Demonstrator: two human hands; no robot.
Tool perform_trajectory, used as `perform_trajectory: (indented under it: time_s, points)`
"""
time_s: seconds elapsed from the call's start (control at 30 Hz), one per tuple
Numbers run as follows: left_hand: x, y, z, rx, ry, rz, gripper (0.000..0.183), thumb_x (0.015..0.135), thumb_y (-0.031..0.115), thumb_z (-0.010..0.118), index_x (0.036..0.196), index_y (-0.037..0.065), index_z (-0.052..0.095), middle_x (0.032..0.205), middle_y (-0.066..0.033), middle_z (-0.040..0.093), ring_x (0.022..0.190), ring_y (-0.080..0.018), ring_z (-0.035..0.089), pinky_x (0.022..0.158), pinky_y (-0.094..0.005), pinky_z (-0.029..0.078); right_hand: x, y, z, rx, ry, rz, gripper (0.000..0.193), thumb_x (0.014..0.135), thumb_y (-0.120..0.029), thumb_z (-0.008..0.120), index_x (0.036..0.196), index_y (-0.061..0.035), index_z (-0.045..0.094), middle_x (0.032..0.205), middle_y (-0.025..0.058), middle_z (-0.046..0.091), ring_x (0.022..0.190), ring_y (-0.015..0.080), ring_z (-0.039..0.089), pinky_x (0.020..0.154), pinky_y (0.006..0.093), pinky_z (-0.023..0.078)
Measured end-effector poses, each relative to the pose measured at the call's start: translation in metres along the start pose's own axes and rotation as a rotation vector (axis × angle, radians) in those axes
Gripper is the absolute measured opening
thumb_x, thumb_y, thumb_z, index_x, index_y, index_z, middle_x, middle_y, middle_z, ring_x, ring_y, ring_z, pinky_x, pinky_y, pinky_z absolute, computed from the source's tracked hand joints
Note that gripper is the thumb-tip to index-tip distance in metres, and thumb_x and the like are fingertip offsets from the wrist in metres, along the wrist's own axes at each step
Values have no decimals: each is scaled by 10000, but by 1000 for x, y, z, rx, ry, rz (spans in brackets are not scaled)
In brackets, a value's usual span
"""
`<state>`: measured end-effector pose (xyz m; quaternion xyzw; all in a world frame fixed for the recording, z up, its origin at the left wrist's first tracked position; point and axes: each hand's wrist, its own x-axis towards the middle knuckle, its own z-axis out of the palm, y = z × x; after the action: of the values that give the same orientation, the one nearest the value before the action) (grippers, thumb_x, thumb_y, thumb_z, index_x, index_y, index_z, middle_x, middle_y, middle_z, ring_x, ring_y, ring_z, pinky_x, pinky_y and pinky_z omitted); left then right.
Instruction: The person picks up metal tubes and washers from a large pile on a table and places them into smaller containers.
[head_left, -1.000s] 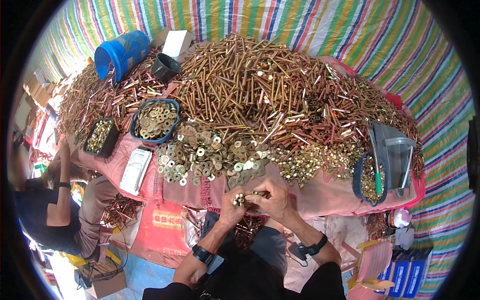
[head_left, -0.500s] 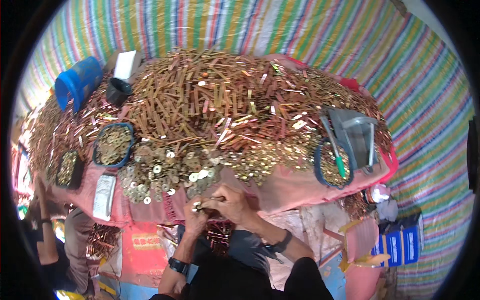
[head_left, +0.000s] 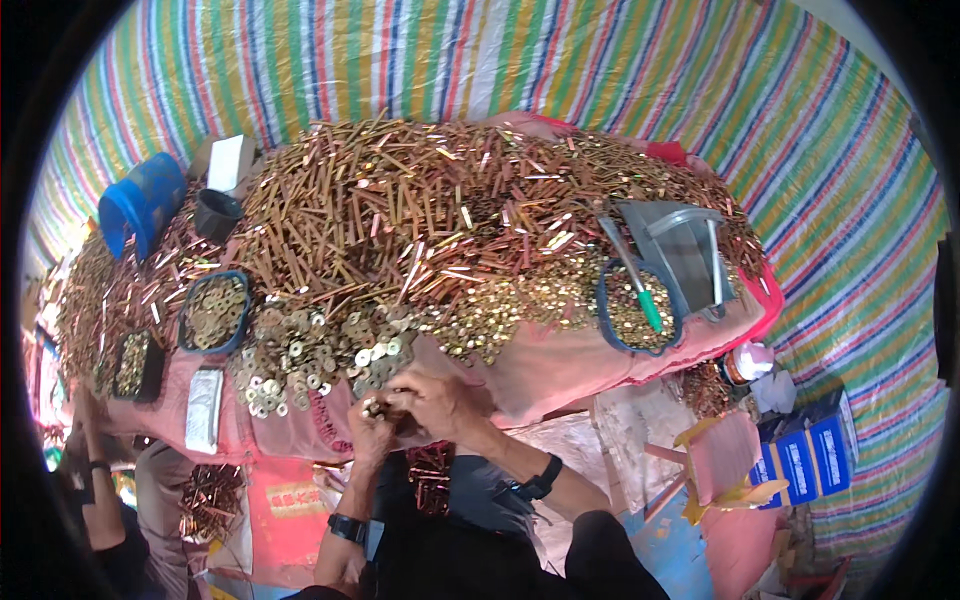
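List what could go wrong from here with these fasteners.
The left hand holds a bunch of small metal fasteners; if its grip loosens, some could drop among the loose washers just beyond.

The washers border the pile of nuts, so a stray brush of the right hand might mix them.

I see a striped plastic sheet (head_left: 300, 70) across the back. On the left I make out a blue bucket (head_left: 160, 195) lying tipped, a black cup (head_left: 216, 215) near it and a white box (head_left: 230, 162) behind the cup. Closer in, I spot a silvery packet (head_left: 204, 410). On my right, a grey scoop (head_left: 672, 238) sits beside a green-handled tool (head_left: 649, 308); below, a pink chair (head_left: 727, 465) stands near blue boxes (head_left: 795, 468).
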<state>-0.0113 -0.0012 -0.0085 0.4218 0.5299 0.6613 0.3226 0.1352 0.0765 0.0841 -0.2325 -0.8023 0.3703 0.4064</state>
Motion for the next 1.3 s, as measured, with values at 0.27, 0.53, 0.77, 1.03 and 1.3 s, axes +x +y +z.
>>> perform_trajectory:
  time_s: [0.27,0.53,0.77,1.03,1.3]
  points:
    - [-5,0,1,-1,-9,-68,161,918,-82,690,832,37,625,788,26,641,734,-65,579,640,-248,489,-3,15,2,-39,-38,-41,288,845,-198,895,933,-33,676,868,95,695,711,180,675,643,343,545]
    - [-5,6,1,-14,-88,-53,78,1002,29,716,1008,3,643,859,-4,667,749,-97,652,640,-284,565,-9,18,13,-70,84,146,246,865,-157,875,916,-19,678,834,63,700,729,127,678,639,297,561]
    - [-6,12,6,-70,39,-66,389,1037,143,731,1379,0,613,909,22,652,796,-64,552,712,-237,490,-36,35,-24,338,-4,681,275,918,-178,854,866,-1,650,726,40,676,609,75,630,520,226,507]
    - [-7,17,-4,84,-26,-3,667,1009,-16,645,1627,27,394,967,1,592,770,-71,536,711,-229,467,-8,67,1,-115,43,249,214,921,-196,793,982,5,755,866,192,716,814,348,706,750,451,550]
    - [-4,14,-3,300,12,179,858,938,-74,629,1694,28,236,952,-44,636,735,-133,593,668,-255,493,23,70,10,-450,-97,60,256,883,-103,791,1112,-14,719,955,170,631,892,376,645,746,469,514]
